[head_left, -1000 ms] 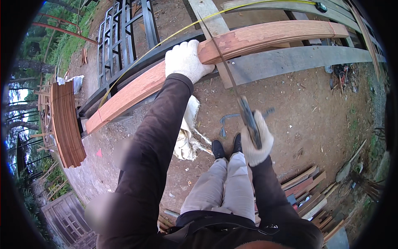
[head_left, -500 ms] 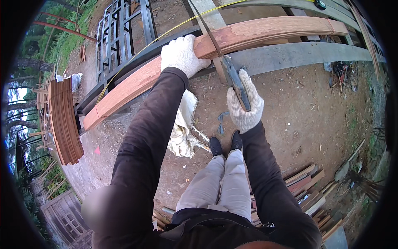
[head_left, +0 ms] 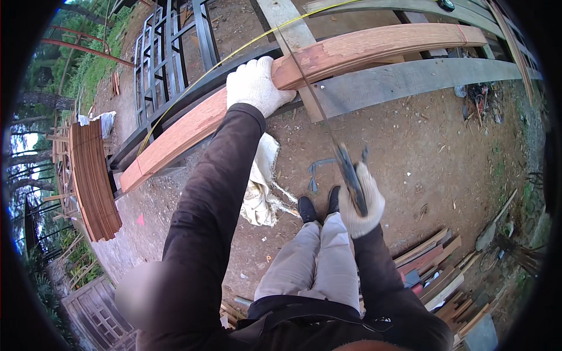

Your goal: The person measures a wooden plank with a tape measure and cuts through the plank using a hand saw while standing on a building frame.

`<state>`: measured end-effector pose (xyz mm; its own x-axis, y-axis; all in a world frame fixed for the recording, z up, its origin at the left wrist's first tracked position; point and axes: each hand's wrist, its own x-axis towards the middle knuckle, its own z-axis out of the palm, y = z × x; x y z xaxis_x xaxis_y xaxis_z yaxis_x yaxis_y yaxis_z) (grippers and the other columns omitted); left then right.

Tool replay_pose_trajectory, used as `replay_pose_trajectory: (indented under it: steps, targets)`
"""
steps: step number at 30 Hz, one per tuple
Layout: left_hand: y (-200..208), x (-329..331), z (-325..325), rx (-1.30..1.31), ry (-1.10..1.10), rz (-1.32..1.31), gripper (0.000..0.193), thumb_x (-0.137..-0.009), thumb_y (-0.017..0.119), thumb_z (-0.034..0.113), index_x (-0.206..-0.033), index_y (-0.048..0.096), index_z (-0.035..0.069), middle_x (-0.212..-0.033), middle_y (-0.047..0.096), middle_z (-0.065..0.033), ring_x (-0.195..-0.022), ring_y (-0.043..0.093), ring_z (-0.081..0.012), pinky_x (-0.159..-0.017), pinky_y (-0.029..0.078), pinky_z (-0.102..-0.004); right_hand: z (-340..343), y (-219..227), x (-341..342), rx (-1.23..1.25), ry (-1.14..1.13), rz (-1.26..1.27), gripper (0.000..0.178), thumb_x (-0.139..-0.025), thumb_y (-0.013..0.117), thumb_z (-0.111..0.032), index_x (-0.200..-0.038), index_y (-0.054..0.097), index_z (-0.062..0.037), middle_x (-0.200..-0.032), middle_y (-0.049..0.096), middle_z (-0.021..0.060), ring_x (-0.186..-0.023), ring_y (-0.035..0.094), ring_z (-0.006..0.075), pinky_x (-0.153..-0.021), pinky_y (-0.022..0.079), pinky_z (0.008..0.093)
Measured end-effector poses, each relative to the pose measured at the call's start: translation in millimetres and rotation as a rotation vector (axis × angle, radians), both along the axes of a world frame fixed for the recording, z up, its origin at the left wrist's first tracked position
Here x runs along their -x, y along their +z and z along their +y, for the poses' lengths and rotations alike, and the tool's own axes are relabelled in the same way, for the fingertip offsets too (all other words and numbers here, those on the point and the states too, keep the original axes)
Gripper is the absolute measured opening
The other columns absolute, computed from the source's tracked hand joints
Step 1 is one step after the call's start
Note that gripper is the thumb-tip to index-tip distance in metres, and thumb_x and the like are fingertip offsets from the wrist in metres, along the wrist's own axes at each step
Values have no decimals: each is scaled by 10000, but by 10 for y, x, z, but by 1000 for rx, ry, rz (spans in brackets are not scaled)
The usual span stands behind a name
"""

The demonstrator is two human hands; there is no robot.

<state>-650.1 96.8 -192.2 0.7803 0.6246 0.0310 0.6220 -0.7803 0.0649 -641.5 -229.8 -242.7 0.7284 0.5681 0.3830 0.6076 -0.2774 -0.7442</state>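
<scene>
A stack of long reddish-brown wooden planks [head_left: 380,47] runs across a support from lower left to upper right. My left hand [head_left: 254,88], in a white knit glove, is closed over the stack, fingers over its far edge and thumb toward the near side. In my right hand [head_left: 366,202], also gloved, is the dark handle of a handsaw [head_left: 352,178]. The saw's thin blade crosses the planks just right of my left hand, its handle drawn back low near my legs. Whether the teeth have cut into the wood cannot be made out.
A yellow measuring tape [head_left: 257,38] stretches along the far side, its dark case [head_left: 446,5] at upper right. A grey board [head_left: 421,79] lies beside the planks. Black metal frames [head_left: 167,64], another plank stack [head_left: 91,175], a white sack [head_left: 260,187] and wood offcuts [head_left: 433,263] surround me.
My right hand has pulled the saw back toward my body, so more of the blade shows on the near side of the planks. My left hand keeps its hold.
</scene>
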Motion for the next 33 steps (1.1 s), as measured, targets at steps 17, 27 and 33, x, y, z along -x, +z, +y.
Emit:
replay_pose_trajectory:
  steps: [17,27,33]
  targets:
    - [-51,-24,-13,-28,-4,-23,734,-704,871,561,-1258,705,109,-1179,734,-139,-1151,691,-324,-1003,536,-439,131,-27,-176,-135,38,66,484,-836,760,55,-1316,699,34,-982,756,163,-839,730,310,-786,578,367]
    - [-57,-15,-6,-54,-10,-18,795,-664,916,565,-1257,691,85,-1197,730,-165,-1137,703,-355,-997,551,-455,-277,-71,26,-16,61,64,452,-840,748,-20,-1283,680,43,-1002,766,178,-828,715,343,-783,566,397]
    - [-81,-166,-57,-17,-27,-21,793,-654,919,570,-1234,695,78,-1152,743,-160,-1087,721,-352,-963,570,-454,542,-18,-505,-261,133,76,613,-792,809,-60,-1379,655,24,-905,733,119,-694,625,308,-709,492,417]
